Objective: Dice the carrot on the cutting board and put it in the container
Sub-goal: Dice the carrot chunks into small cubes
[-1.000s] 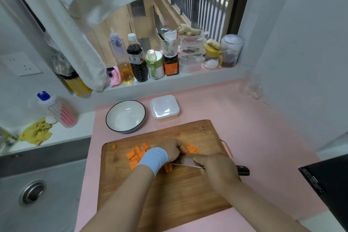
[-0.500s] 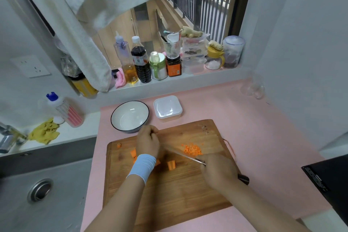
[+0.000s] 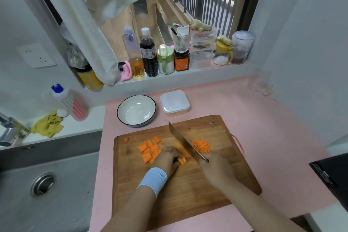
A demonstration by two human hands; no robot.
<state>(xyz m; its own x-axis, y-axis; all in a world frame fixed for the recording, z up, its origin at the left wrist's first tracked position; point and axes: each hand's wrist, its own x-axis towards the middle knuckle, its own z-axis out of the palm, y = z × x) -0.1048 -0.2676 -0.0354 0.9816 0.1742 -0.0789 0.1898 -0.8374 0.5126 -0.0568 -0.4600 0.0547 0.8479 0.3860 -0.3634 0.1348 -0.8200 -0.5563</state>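
One knife [image 3: 185, 142] is being clamped by right hand [image 3: 216, 171] fingers [image 3: 206, 158], one carrot chunk [image 3: 182, 160] by left hand [image 3: 167, 159] fingers [image 3: 169, 149], near one bowl [image 3: 120, 108] and one lidded container [image 3: 174, 102].

head cam | looks forward-down | close over cutting board [image 3: 188, 184] | one view

Handle of knife [image 3: 185, 142] hiding in right hand [image 3: 216, 172], carrot piece [image 3: 182, 160] partly disappearing under left hand [image 3: 167, 160], tap [image 3: 10, 131] running off left edge.
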